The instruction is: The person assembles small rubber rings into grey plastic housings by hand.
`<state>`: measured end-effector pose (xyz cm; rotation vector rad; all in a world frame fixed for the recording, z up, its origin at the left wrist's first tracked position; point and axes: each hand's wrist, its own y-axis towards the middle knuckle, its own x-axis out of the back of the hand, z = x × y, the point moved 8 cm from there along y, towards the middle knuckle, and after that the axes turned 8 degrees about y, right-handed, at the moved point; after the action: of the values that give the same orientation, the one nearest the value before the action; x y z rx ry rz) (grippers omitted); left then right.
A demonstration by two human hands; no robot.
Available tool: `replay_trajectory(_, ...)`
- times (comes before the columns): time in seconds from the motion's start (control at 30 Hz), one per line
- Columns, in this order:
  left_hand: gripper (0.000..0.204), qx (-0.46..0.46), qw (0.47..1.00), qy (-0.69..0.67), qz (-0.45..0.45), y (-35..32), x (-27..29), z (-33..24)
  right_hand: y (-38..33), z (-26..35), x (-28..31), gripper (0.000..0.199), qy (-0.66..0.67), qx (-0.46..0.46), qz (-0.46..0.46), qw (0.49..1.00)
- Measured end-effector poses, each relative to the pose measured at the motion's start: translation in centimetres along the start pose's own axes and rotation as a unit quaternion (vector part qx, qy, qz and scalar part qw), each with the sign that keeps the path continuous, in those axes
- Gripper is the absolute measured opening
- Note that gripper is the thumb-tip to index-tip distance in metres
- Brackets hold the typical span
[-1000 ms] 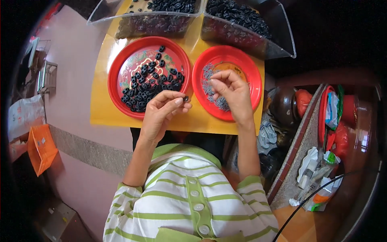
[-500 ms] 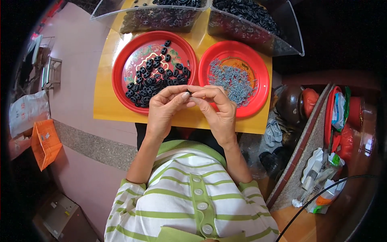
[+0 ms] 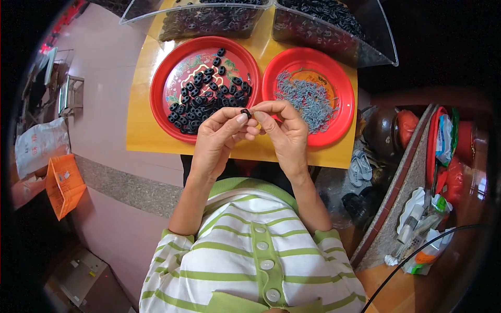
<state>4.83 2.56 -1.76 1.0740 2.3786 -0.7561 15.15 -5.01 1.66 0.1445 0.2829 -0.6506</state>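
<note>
Between the thumb and fingers of my left hand [image 3: 215,138] is a small black two-holed plastic piece [image 3: 246,112]. My right hand [image 3: 286,138] meets it from the other side, thumb and forefinger pinched together at the piece's edge. Whatever sits in that pinch is too small to make out. Beyond my left hand, a round red tray [image 3: 155,94] bears a heap of similar black pieces [image 3: 198,109]. A smaller red plate [image 3: 348,107] beyond my right hand holds many small grey screws [image 3: 305,99].
Two clear plastic bins [image 3: 209,25] of black parts stand at the far side of the yellow table [image 3: 136,130]. On the right, a ledge [image 3: 402,177] carries bags and packets, with a black cable [image 3: 412,255] in front. An orange bag [image 3: 65,182] is at left.
My fingertips have drawn slightly apart, so the black piece shows more plainly at the left fingertips. The whole view has shifted a little.
</note>
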Motion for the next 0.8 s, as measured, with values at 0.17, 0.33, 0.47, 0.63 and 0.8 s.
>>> replay_trajectory(0.17, 0.015, -0.004, 1.0, 0.003, -0.002, -0.2, 0.3, 0.0, -0.2, -0.4, -0.3, 0.009, 0.004, -0.016, 0.009, 1.0)
replay_trajectory(0.33, 0.016, -0.017, 1.0, 0.02, -0.012, -0.4, 0.5, -0.4, -0.2, 0.0, -0.6, 0.009, -0.021, 0.018, -0.011, 1.0)
replay_trajectory(0.47, 0.016, -0.022, 0.999, 0.032, -0.022, -0.5, 0.4, -0.5, -0.3, 0.1, -0.9, 0.008, -0.069, 0.026, 0.0, 0.997)
replay_trajectory(0.63, 0.015, -0.018, 0.995, 0.087, -0.035, 0.0, 1.3, 0.3, -0.3, -1.5, -0.5, 0.008, -0.038, -0.012, -0.002, 0.999)
replay_trajectory(0.8, 0.015, -0.01, 0.998, 0.054, -0.026, 0.2, 1.3, 0.7, -0.2, -1.3, -0.7, 0.01, 0.032, -0.045, 0.005, 0.998)
